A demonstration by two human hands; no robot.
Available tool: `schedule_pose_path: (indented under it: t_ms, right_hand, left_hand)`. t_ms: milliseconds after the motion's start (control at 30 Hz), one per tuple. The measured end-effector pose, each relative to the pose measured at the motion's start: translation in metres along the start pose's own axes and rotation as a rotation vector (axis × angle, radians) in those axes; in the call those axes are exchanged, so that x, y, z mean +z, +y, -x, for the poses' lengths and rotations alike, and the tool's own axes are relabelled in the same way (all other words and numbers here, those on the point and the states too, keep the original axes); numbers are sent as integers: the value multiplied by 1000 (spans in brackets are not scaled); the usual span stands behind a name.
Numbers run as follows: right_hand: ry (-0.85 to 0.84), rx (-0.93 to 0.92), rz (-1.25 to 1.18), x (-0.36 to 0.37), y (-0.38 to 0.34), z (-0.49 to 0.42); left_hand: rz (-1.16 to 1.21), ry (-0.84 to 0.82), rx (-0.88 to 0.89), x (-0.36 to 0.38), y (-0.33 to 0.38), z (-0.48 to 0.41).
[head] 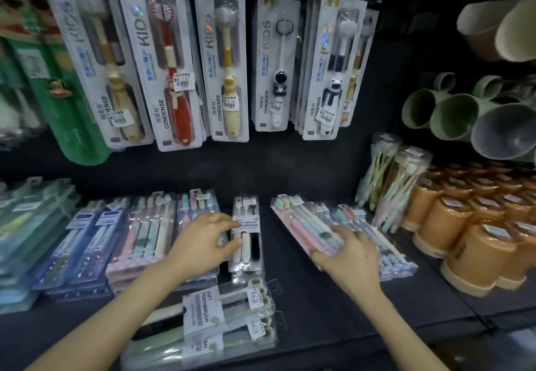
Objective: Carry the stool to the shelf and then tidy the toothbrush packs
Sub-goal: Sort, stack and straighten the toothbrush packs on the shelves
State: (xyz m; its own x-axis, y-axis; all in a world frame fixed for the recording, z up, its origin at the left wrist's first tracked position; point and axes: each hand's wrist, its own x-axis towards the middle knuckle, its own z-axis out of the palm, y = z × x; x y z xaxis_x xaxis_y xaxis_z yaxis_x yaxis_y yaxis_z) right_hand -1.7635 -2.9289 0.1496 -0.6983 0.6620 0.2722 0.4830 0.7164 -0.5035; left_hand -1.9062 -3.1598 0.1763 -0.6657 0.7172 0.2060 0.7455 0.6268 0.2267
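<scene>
Two hands reach over a dark shelf [304, 298]: the left hand [203, 243] pinches the left edge of a narrow pack [248, 237] between thumb and fingers, while right of that pack the right hand [351, 257] rests with spread fingers on a slanted pastel pack [307, 219]. Just in front of the narrow pack a heap of packs [208, 321] lies sideways, left of it rows of packs [139, 234] lie flat, and above it kids' toothbrushes [226, 60] hang.
</scene>
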Motion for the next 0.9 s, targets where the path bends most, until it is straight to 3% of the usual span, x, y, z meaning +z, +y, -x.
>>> schedule_pose_path:
  t_ms: [233, 267, 367, 433, 567, 700, 900]
  right_hand:
    - [5, -125, 132, 36, -25, 10]
    - [-63, -135, 175, 39, -26, 10]
    - [-154, -168, 163, 40, -26, 10]
    - [-59, -172, 127, 33, -19, 9]
    - [103, -99, 292, 19, 16, -1]
    - [-68, -59, 409, 20, 33, -8]
    - [-92, -146, 472, 26, 36, -11]
  left_hand:
    - [-190, -244, 89, 12, -1, -18]
    - [-206, -257, 100, 14, -1, -20]
    - [-229, -264, 112, 17, 1, -21]
    - [-237, -262, 113, 17, 1, -20]
    - [-234, -255, 111, 19, 1, -20]
    - [-235, -262, 103, 21, 1, -21]
    - [-215, -274, 91, 20, 3, -20]
